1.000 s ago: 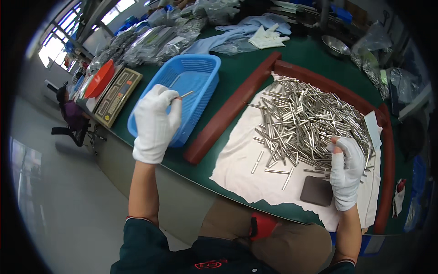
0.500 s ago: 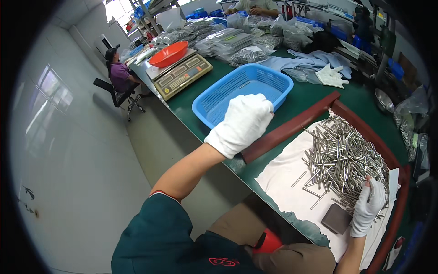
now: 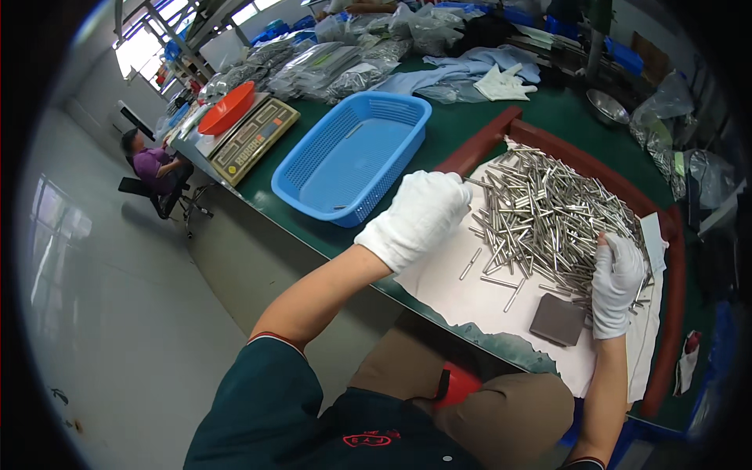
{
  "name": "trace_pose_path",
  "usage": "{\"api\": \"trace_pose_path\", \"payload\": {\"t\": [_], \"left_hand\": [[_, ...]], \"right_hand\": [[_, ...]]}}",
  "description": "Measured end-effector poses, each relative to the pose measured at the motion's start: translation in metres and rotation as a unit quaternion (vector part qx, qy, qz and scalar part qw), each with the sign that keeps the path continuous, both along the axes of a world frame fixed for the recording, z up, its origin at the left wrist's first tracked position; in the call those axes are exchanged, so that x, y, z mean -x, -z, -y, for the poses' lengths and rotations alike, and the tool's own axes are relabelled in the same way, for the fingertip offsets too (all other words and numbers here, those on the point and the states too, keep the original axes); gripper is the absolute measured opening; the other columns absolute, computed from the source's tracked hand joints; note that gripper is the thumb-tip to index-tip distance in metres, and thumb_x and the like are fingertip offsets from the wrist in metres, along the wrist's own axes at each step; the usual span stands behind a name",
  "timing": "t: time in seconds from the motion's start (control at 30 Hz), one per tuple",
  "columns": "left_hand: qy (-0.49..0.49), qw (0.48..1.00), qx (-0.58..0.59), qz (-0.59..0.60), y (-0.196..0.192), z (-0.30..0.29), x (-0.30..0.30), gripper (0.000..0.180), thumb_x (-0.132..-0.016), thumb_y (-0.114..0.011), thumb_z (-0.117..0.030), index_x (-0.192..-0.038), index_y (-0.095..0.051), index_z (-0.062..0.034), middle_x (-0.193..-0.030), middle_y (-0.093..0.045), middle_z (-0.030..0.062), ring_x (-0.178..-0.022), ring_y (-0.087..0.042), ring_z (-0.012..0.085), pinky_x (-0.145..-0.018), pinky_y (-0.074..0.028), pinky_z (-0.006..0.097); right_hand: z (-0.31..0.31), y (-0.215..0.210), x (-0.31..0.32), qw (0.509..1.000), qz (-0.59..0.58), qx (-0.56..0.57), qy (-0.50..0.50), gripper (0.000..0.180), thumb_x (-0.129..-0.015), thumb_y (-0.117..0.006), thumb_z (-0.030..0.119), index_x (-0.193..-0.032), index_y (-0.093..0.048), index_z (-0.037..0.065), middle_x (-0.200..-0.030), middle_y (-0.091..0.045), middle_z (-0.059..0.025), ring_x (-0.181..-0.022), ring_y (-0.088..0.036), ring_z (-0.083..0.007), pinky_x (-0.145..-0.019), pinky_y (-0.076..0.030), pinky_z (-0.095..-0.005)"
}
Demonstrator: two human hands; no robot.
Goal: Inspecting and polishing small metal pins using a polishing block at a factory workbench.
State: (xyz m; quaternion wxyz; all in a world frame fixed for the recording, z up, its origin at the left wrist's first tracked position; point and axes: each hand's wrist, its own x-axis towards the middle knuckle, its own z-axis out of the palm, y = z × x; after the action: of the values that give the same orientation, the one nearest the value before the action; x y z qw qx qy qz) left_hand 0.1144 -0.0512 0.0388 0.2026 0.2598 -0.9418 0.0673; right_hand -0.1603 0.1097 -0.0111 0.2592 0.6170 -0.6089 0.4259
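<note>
A white glove with bare fingertips covers my left hand, which is closed at the near left edge of a heap of metal pins. What it holds, if anything, is hidden. My right hand, gloved the same way, has its fingers curled together at the heap's right side; I cannot make out what lies between them. The pins rest on a white cloth, a few lying apart from the heap. A dark grey-brown block sits beside my right wrist. Left of the heap is a blue plastic basket with a few pins inside.
Dark red bars border the cloth. Beyond the basket stand a scale and a red-orange bowl. Bagged parts, a white glove and a metal bowl lie farther back. A person sits at left.
My left hand has moved from over the basket's near edge to the pin heap. My right hand stays by the heap's right side. The whole view has shifted, bringing the heap nearer the middle.
</note>
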Motion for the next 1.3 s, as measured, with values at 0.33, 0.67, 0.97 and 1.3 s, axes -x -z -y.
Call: {"api": "trace_pose_path", "payload": {"t": [0.33,0.67,0.97,1.3], "left_hand": [[0.047,0.992,-0.119,0.008,0.009,-0.014,-0.006,0.006,-0.077,-0.068,-0.008,-0.082,-0.068,-0.0045,-0.080,-0.064,0.0101,-0.074,-0.063,0.0314,-0.066,-0.050,0.038],[-0.001,0.950,-0.307,0.057,0.009,-0.044,-0.013,0.014,-0.078,-0.069,-0.014,-0.080,-0.069,-0.0002,-0.075,-0.065,0.0124,-0.060,-0.064,0.0239,-0.059,-0.050,0.033],[-0.034,0.961,-0.267,0.056,0.022,-0.051,-0.011,0.015,-0.074,-0.071,-0.013,-0.081,-0.070,-0.0003,-0.073,-0.065,0.0123,-0.062,-0.066,0.0252,-0.061,-0.052,0.033],[-0.042,0.985,-0.149,0.074,0.030,-0.054,-0.008,0.011,-0.070,-0.064,-0.011,-0.076,-0.069,-0.0030,-0.073,-0.066,0.0150,-0.065,-0.064,0.0317,-0.061,-0.052,0.038]], "right_hand": [[0.008,-0.008,-0.005,1.000,0.024,-0.008,0.018,0.016,-0.077,-0.074,0.007,-0.089,-0.063,0.009,-0.077,-0.064,-0.0046,-0.069,-0.061,-0.0244,-0.063,-0.046,-0.0359],[0.005,-0.006,-0.008,1.000,0.013,-0.012,0.010,0.017,-0.077,-0.070,0.003,-0.091,-0.064,0.010,-0.079,-0.066,-0.0045,-0.070,-0.062,-0.0235,-0.063,-0.047,-0.0352],[0.005,-0.005,-0.007,1.000,0.012,-0.022,0.007,0.016,-0.076,-0.069,0.001,-0.089,-0.064,0.009,-0.079,-0.066,-0.0057,-0.069,-0.062,-0.0246,-0.063,-0.048,-0.0349],[0.009,-0.008,-0.011,1.000,0.002,-0.031,-0.002,0.018,-0.075,-0.069,-0.001,-0.090,-0.064,0.008,-0.080,-0.066,-0.0058,-0.071,-0.062,-0.0247,-0.064,-0.048,-0.0348]]}}
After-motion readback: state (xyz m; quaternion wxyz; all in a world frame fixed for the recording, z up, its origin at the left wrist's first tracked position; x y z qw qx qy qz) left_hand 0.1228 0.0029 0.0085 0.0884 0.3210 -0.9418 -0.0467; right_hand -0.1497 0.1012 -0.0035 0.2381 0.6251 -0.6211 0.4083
